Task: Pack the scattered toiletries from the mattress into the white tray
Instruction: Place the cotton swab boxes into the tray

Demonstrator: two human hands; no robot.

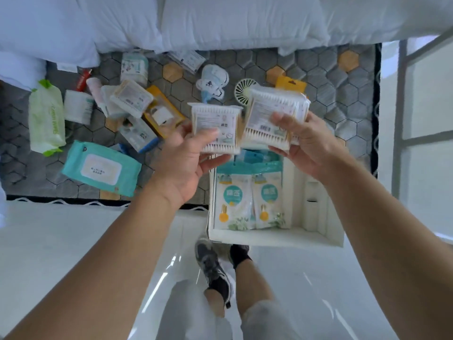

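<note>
My left hand point(181, 165) grips a clear pack of cotton swabs point(218, 121), held up over the mattress edge. My right hand point(304, 143) grips a second, larger cotton swab pack point(274, 114) beside it. Both packs hang above the far end of the white tray point(274, 238), which sits at the mattress's near edge and holds two white-and-teal packets point(250, 202) and a teal item. Scattered on the grey hexagon mattress point(343, 104) lie a teal wet-wipes pack point(101, 168), a green wipes pack point(46, 119), another swab box point(132, 98) and several small packets.
White pillows point(240, 20) line the far side of the mattress. A small round fan point(244, 90) and a yellow-backed card point(290, 84) lie behind the held packs. Glossy white floor and my own legs and shoes point(213, 266) are below; a white frame point(402, 94) stands at the right.
</note>
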